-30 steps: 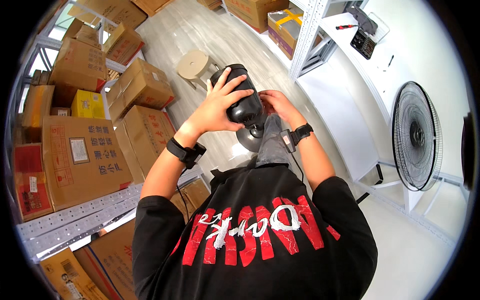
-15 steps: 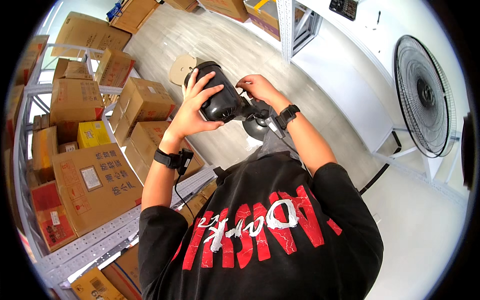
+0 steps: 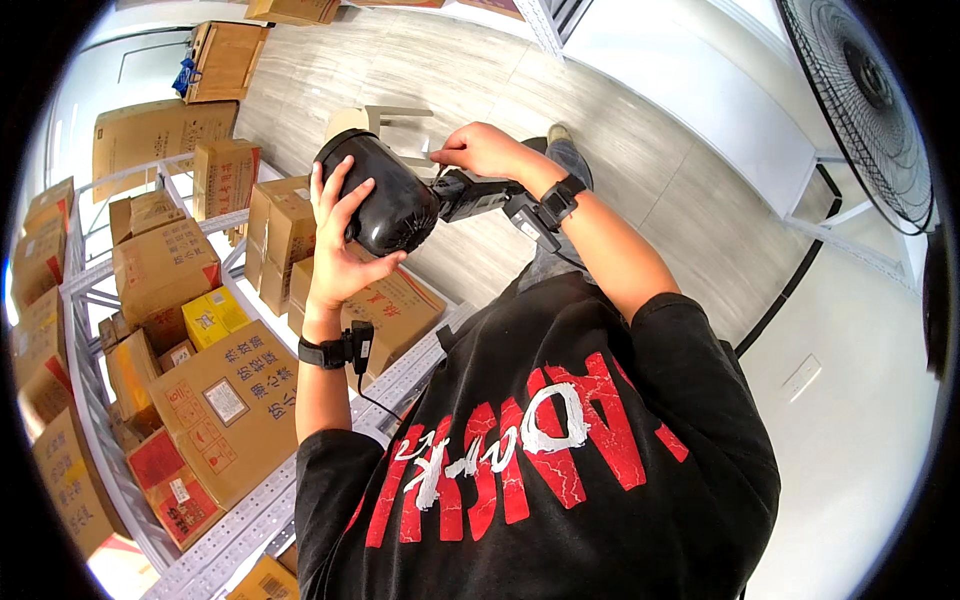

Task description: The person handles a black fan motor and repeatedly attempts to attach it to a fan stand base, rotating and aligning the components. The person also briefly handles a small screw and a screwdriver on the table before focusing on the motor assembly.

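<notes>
My left hand (image 3: 342, 235) is wrapped around a glossy black cylinder (image 3: 390, 205), with spread fingers over its side and the thumb near its lower end. The cylinder is tilted, has a rim at its far end and looks crinkled at its near end; its exact kind is not clear. A dark elongated part (image 3: 468, 196) with a pale strip shows at its right; whether they are joined I cannot tell. Above that part, my right hand (image 3: 485, 150) has its fingertips pinched together. Something thin and dark shows just below them, too small to name.
Metal shelving (image 3: 225, 560) at the left carries many cardboard boxes (image 3: 225, 400) and a yellow box (image 3: 214, 316). A beige stool (image 3: 348, 121) stands beyond the cylinder. A black fan (image 3: 862, 90) is at the upper right, near a white shelf (image 3: 700, 90). My shoe (image 3: 559, 132) rests on the floor.
Both hands and the cylinder have shifted left in the view, and the surroundings have swung round. More of the stool now shows, along with my leg and shoe. The left hand keeps its hold.
</notes>
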